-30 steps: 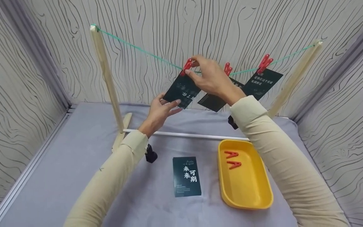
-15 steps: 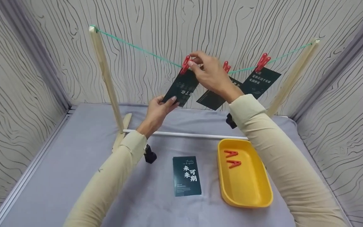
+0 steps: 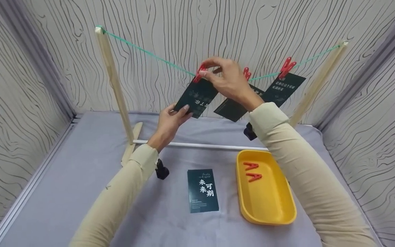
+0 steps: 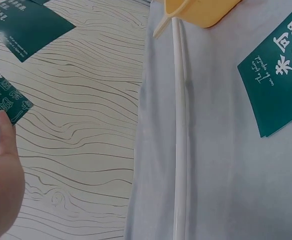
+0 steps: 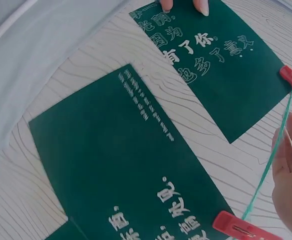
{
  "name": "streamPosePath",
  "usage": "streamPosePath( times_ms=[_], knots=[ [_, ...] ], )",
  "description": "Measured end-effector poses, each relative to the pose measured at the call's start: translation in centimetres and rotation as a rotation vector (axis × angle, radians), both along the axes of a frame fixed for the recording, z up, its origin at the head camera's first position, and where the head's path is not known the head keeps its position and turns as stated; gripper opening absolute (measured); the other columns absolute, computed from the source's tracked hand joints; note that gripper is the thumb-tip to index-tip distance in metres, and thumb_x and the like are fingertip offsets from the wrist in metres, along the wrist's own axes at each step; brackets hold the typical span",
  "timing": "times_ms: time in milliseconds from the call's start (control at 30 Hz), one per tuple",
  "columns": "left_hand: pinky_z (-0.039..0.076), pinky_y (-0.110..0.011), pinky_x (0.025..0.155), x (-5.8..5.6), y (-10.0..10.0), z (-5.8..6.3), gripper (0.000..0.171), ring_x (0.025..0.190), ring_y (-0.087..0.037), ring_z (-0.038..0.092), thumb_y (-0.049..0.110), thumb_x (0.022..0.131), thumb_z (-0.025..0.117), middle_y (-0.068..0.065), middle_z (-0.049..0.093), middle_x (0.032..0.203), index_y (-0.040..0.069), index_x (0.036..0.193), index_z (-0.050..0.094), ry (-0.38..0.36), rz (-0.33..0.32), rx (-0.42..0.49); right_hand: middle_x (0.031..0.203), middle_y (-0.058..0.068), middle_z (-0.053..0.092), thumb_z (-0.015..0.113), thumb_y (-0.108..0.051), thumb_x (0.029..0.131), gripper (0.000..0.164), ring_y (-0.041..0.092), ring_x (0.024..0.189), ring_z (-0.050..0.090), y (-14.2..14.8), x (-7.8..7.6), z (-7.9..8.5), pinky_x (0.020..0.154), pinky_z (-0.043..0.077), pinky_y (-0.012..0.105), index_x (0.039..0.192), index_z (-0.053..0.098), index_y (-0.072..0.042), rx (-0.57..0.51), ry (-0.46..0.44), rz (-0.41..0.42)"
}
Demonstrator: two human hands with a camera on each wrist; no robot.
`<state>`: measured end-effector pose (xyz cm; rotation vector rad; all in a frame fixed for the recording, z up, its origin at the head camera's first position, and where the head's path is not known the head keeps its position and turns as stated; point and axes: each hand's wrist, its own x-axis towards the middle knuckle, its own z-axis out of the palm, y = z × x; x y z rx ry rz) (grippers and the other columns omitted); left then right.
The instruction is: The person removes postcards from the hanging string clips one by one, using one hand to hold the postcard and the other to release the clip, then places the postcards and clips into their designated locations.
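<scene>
Here's the left hand [image 3: 173, 120], thumb and fingers clamped on the lower end of a dark green card [image 3: 195, 97], and up top the right hand [image 3: 231, 79] pinches a red clip [image 3: 198, 74] at the card's upper corner, right at the teal cord [image 3: 146, 52]. The hands are apart, one above the other. Two more cards [image 3: 283, 90] hang alongside from red clips, while a yellow tray [image 3: 288, 214] holds two loose clips [image 3: 251, 166] below.

Left hand [image 3: 170, 120] pinches; right hand [image 3: 231, 79] pinches higher.
</scene>
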<state>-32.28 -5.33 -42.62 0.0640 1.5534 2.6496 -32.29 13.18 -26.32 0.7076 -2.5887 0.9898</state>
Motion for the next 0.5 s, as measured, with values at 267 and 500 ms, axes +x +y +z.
streamPosePath(
  times_ms=[267,500],
  knots=[
    [0.056,-0.032,0.094,-0.08,0.01,-0.26,0.041,0.110,-0.023,0.068,0.006,0.092,0.067,-0.024,0.061,0.129,-0.003,0.130,0.056,-0.012,-0.007,0.040,0.118,-0.001,0.069,0.066,-0.038,0.093,0.033,0.014,0.110,0.062,-0.66,-0.29,-0.46,0.095,0.053,0.032,0.119,0.066,-0.017,-0.053,0.021,0.012],
    [0.056,-0.032,0.094,-0.26,-0.19,-0.45,0.041,0.106,-0.021,0.069,0.007,0.092,0.067,-0.022,0.063,0.126,-0.002,0.130,0.057,-0.017,-0.007,0.046,0.111,-0.005,0.069,0.067,-0.037,0.093,0.025,0.009,0.109,0.061,-0.64,-0.50,-0.70,0.096,0.051,0.031,0.111,0.065,-0.019,-0.067,0.046,0.025]
  ],
)
